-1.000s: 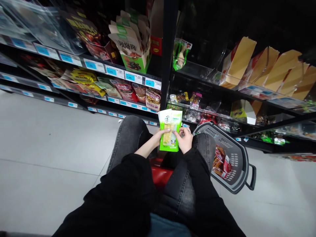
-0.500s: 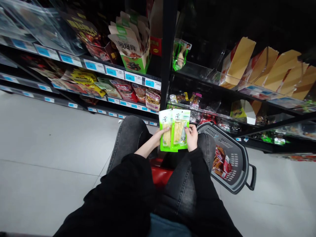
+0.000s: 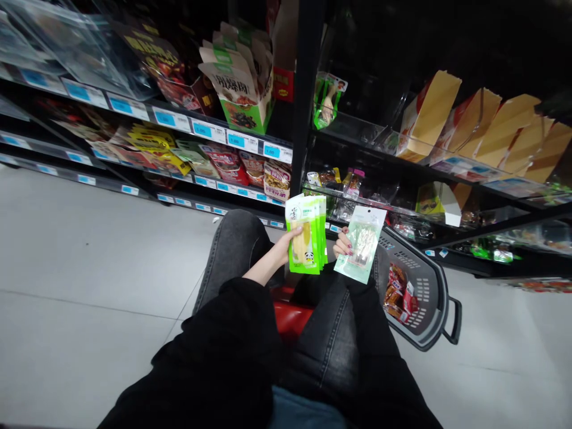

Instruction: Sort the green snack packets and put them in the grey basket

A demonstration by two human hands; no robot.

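Note:
My left hand [image 3: 286, 244] is closed on a small stack of green-and-white snack packets [image 3: 304, 250], thumb across the front one. A panda picture and pale yellow strips show on that front packet; the edges of others fan out at its right. A single pale green, partly see-through packet [image 3: 361, 244] is gripped by my right hand [image 3: 343, 243], its reverse side facing me and tilted to the right. Fingertips curl at this packet's left edge, while the rest of the hand is behind it. Both hands are over my knees, a short gap between them.
A grey shopping basket [image 3: 431, 298] with red snack packets [image 3: 397, 289] stands on the floor by my right knee. In front, black shelves hold a green-and-white carton [image 3: 243, 104], opened cardboard boxes [image 3: 429, 116] and bagged snacks [image 3: 226, 164]. Below me is a red seat [image 3: 290, 319].
One packet has come away from the stack in my right hand, moved right and turned to its back side. My left hand keeps the others, now gathered together.

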